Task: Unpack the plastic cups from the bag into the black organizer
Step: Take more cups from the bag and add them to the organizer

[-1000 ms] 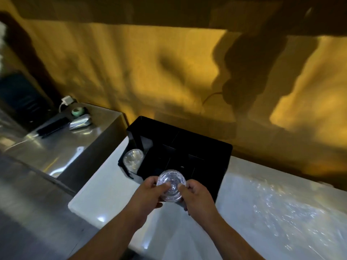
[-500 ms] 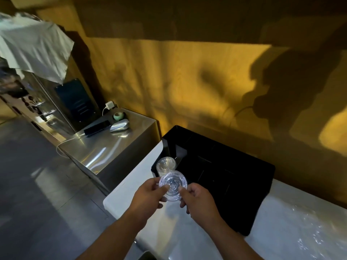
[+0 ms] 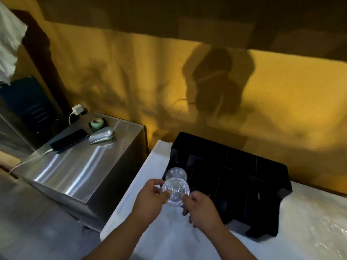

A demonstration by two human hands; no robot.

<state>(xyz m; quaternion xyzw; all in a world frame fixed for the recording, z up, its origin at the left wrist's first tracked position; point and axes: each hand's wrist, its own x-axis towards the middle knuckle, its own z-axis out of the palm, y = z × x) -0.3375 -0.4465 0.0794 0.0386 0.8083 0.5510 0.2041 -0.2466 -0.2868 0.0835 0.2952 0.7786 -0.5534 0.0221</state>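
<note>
I hold a clear plastic cup [image 3: 175, 192] between both hands, its round end facing me. My left hand [image 3: 150, 199] pinches its left rim and my right hand [image 3: 200, 208] pinches its right rim. Just behind it, another clear cup [image 3: 175, 173] sits in the front-left slot of the black organizer [image 3: 244, 177], which stands on the white counter [image 3: 150, 166] against the yellow wall. The clear plastic bag [image 3: 323, 218] lies crumpled on the counter at the right.
A steel cabinet [image 3: 75, 166] stands left of the counter, lower down. On it lie a dark phone [image 3: 69, 139] with a white cable, a metal scoop [image 3: 102, 136] and a green tape roll [image 3: 97, 123]. A white cloth [image 3: 9, 44] hangs at the top left.
The view has swung to the left, showing more of the steel cabinet and less of the bag. Both hands still hold the cup, now close in front of the organizer's front-left slot.
</note>
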